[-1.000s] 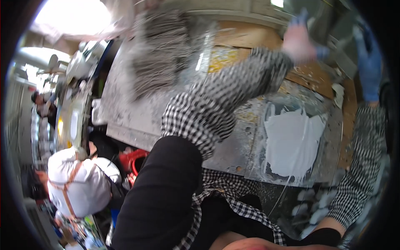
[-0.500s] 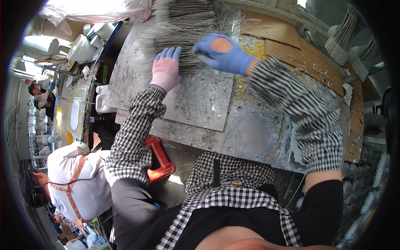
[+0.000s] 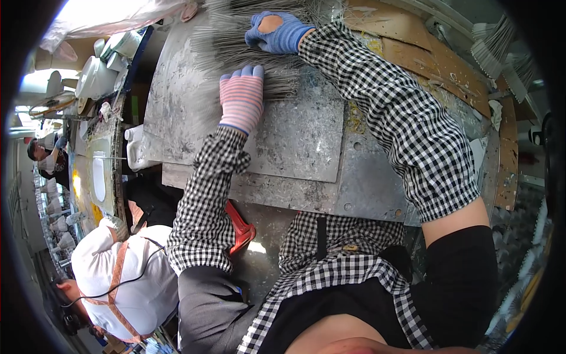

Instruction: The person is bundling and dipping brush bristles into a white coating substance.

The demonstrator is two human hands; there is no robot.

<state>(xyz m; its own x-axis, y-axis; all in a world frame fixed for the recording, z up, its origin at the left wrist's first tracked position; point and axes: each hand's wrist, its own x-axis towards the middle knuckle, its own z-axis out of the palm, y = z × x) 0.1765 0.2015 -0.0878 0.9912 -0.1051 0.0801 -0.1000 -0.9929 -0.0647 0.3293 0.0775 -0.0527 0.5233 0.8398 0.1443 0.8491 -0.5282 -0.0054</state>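
A heap of thin grey wires (image 3: 221, 29) covers the far part of the metal-topped table. My left hand (image 3: 242, 100), in a pink-and-white striped glove with blue fingertips, is closed over a bunch of these wires (image 3: 282, 85). The bunch sticks out to the right of the hand, and its left end is blurred. Farther off and slightly right, my right hand (image 3: 280, 33) wears a blue glove with a round skin-toned patch on its back. Its fingers curl down among the wires, and what they grip is hidden.
A loose grey metal sheet (image 3: 295, 150) lies on the table. Brown cardboard (image 3: 436, 71) covers the right side, with wire bundles (image 3: 492, 44) hanging beyond. At left are a white jug (image 3: 135, 147) and a person in white (image 3: 127, 277). A red stool (image 3: 240, 230) stands below the table edge.
My right hand has moved left and farther away over the wires. My left hand has shifted slightly right and nearer, its fingers now bent over a separate bunch. The whole view has shifted somewhat.
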